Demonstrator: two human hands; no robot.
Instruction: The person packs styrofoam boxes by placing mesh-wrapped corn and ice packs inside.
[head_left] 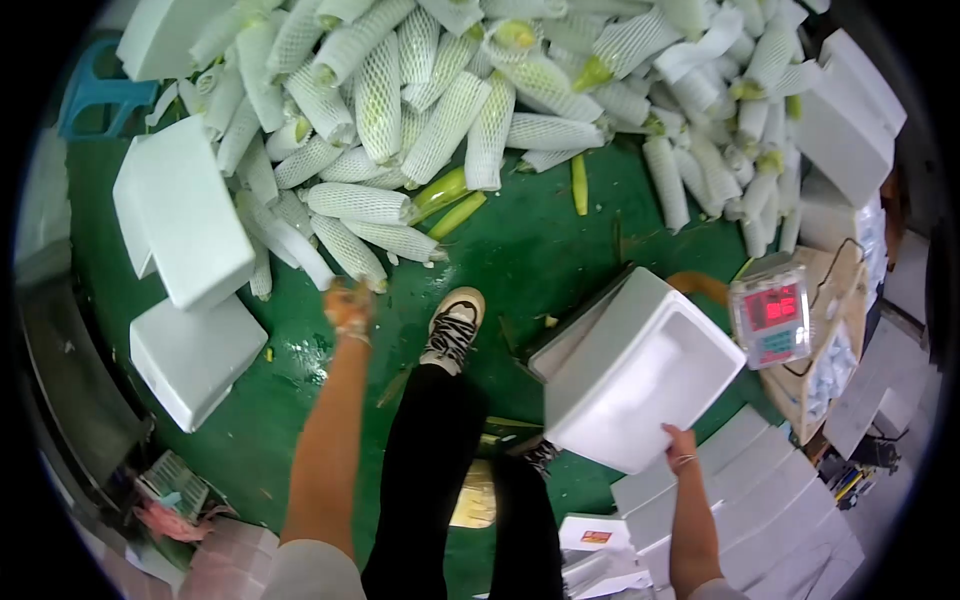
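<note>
My left hand (347, 308) is over the green floor, smeared by motion. It is at the near end of a foam-sleeved vegetable (300, 248), and I cannot tell whether the fingers grip anything. With my right hand (682, 447) I hold the near rim of a white foam box (610, 375), fingers closed over the edge. The box is tilted, its open side facing right, and its inside looks bare. Beneath and behind it shows part of a scale platform (565, 345). A display with red digits (770, 312) stands just right of the box.
A large heap of long green vegetables in white foam net sleeves (440, 110) spreads ahead. White foam boxes (190, 215) lie at left, and foam lids (750, 490) at lower right. A blue stool (105, 90) stands far left. Loose green vegetables (457, 215) lie before my shoe.
</note>
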